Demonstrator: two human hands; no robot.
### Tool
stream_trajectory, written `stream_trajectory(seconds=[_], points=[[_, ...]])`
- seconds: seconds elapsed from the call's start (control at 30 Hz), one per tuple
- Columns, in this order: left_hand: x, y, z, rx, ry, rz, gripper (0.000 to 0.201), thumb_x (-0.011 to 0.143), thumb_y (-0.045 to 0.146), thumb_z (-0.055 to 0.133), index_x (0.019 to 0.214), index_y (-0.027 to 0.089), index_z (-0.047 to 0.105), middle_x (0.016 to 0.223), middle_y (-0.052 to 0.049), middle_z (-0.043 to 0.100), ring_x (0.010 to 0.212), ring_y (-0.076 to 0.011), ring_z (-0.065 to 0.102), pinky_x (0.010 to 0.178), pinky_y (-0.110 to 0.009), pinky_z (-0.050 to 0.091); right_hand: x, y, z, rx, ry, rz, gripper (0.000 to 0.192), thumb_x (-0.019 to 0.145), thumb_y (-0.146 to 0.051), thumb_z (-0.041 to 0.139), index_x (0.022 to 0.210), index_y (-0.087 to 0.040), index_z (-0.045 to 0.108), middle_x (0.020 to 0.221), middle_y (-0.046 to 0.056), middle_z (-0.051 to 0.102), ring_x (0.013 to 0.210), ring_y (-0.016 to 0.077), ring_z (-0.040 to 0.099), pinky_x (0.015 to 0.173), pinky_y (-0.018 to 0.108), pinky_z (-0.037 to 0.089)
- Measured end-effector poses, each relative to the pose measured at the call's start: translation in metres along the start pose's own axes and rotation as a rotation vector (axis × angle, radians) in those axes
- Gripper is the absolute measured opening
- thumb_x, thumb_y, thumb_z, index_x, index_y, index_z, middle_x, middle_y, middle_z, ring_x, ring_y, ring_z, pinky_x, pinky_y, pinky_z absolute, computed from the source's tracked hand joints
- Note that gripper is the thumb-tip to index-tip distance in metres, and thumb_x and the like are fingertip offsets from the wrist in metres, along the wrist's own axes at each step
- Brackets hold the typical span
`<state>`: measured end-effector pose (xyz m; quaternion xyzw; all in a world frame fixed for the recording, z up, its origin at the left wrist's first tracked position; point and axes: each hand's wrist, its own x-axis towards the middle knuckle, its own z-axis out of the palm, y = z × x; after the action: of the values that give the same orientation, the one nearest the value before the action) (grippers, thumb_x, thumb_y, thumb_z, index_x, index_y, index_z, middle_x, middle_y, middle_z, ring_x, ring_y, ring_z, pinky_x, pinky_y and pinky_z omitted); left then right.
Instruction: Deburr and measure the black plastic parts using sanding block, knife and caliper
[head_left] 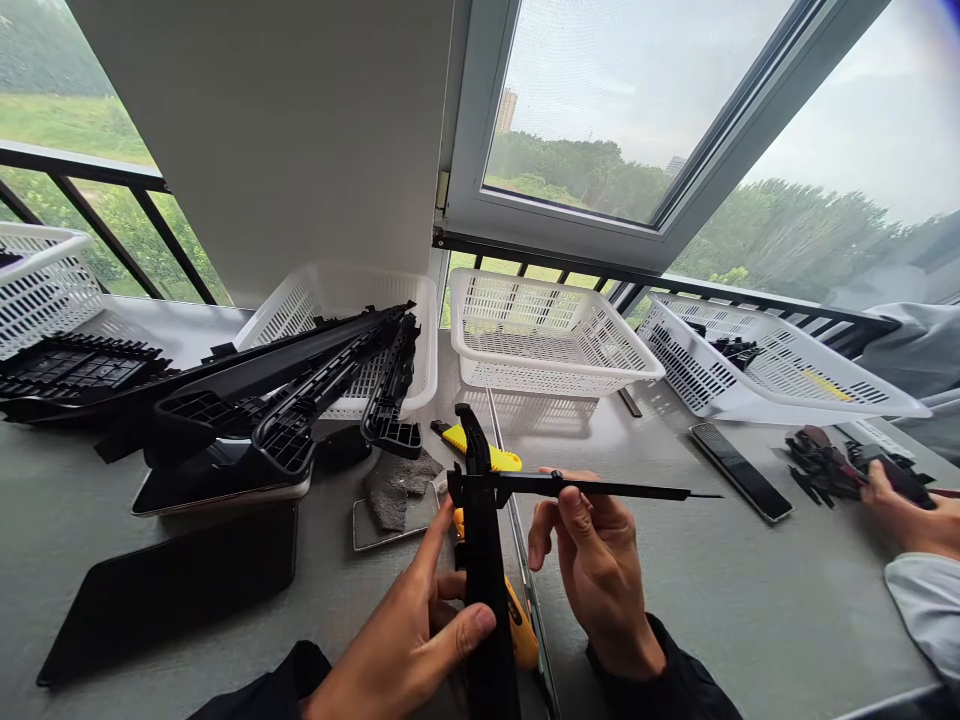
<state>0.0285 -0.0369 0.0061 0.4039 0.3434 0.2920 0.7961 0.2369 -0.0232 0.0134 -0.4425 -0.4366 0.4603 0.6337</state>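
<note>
Both grips holding: left hand (409,635) on black plastic bar (484,590), right hand (592,560) pinching thin black strip (600,488); risks snapping it if twisted.

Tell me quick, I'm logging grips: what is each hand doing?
Left hand: closed on the long black plastic strip.
Right hand: pinching the thin black plastic rod.

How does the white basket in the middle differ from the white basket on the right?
The middle basket sits level and looks empty; the right basket is tilted and holds black parts and a yellow piece. The right basket lies nearer the co-worker's hand. Both are white perforated plastic.
</note>
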Motion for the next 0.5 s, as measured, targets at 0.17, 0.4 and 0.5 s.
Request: stream_trajectory(seconds=[0.17,0.4,0.5], points=[[0.002,-0.003,-0.002,0.084,-0.033,0.041,0.120,0.093,0.058,0.076,0.172,0.031,-0.010,0.119,-0.013,0.080,0.113,-0.0338,0.076,0.099,-0.047,0.056,0.005,-0.004,-0.002,0.117,0.207,-0.034,0.021,0.099,-0.049,0.076,0.099,-0.029,0.075,0.058,-0.009,0.060,0.046,0.0105,0.058,0.049,0.025,0.044],[-0.001,0.003,-0.002,0.093,0.025,0.007,0.113,0.093,0.060,0.074,0.172,0.027,0.001,0.114,-0.012,0.081,0.095,-0.0273,0.077,0.076,-0.034,0.057,0.020,-0.004,-0.016,-0.051,0.349,0.106,0.033,0.088,-0.050,0.085,0.091,-0.022,0.067,0.054,-0.009,0.055,0.048,0.0109,0.055,0.052,0.023,0.046],[0.000,0.008,-0.003,0.100,0.090,0.010,0.093,0.093,0.061,0.074,0.166,0.024,0.029,0.115,-0.011,0.082,0.097,-0.0278,0.078,0.079,-0.035,0.059,0.025,0.003,-0.017,-0.228,0.230,0.181,0.048,0.082,-0.054,0.085,0.112,-0.018,0.072,0.059,-0.006,0.061,0.047,0.0119,0.052,0.049,0.025,0.043]])
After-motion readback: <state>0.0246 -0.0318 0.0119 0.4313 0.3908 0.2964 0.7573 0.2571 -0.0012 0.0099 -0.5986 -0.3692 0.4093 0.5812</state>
